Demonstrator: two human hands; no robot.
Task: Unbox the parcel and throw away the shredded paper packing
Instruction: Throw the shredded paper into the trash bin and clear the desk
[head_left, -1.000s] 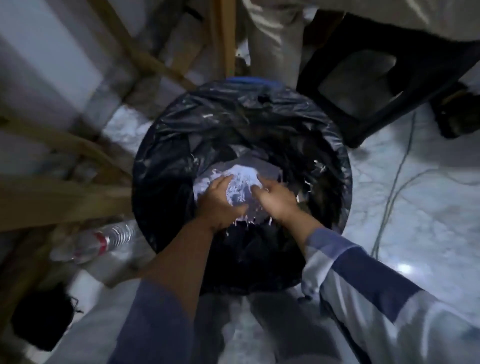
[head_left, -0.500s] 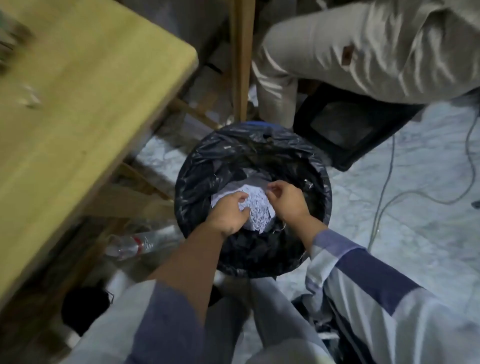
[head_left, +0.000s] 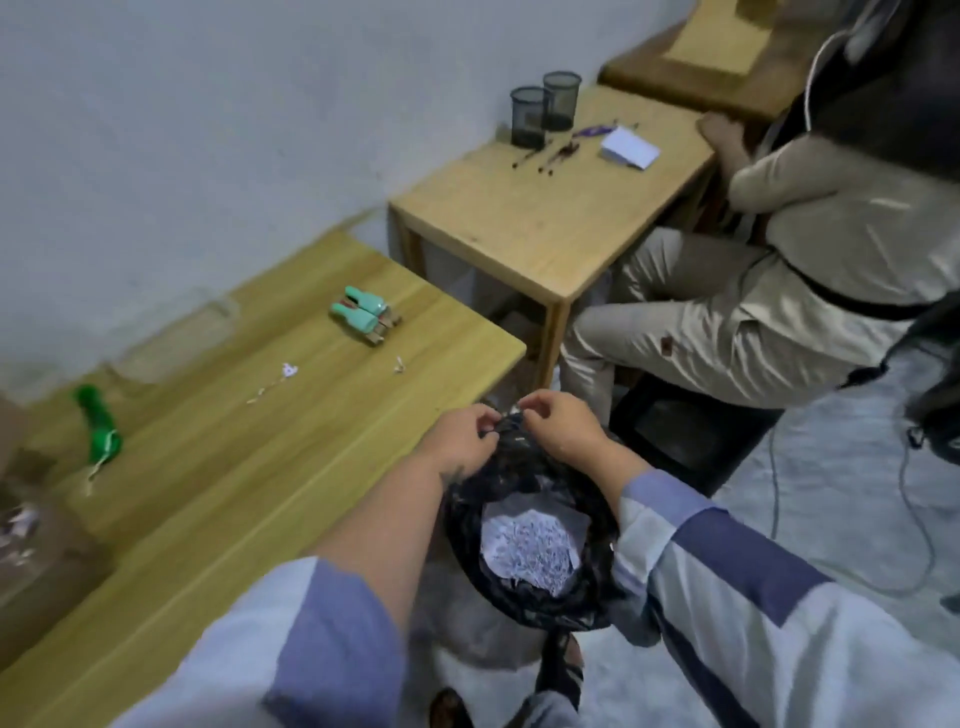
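Nearest the camera, two forearms in grey-and-blue striped sleeves reach forward over a bin lined with a crinkled black plastic bag (head_left: 524, 613), which stands on the pale marbled floor (head_left: 831, 467) just beside the right-hand corner of a long light wooden table (head_left: 249, 493). Inside the bag lies the heap of white shredded paper packing (head_left: 530, 545), resting on a pale sheet, below and nearer than both hands and not touching either. The left hand (head_left: 462, 441) and the right hand (head_left: 566, 428) meet at the far rim of the bag, fingertips drawn together and pinching a gathered bit of the black plastic between them; no paper shows in their grip. At the table's left edge a brown cardboard box (head_left: 36, 551) is partly cut off by the frame, blurred. Further along the tabletop lie a green bottle-shaped object (head_left: 98, 431) on its side, a few stray white paper scraps (head_left: 285, 371), and a pair of small mint-green bottles (head_left: 363, 312) lying together. To the right, a seated person in beige clothes (head_left: 753, 312) sits on a black stool (head_left: 680, 436), close behind the bin. Beyond stands a smaller square wooden table (head_left: 545, 223) carrying two dark mesh pen cups (head_left: 545, 106), scattered pens and a white notepad (head_left: 628, 148), against a grey wall (head_left: 208, 130).
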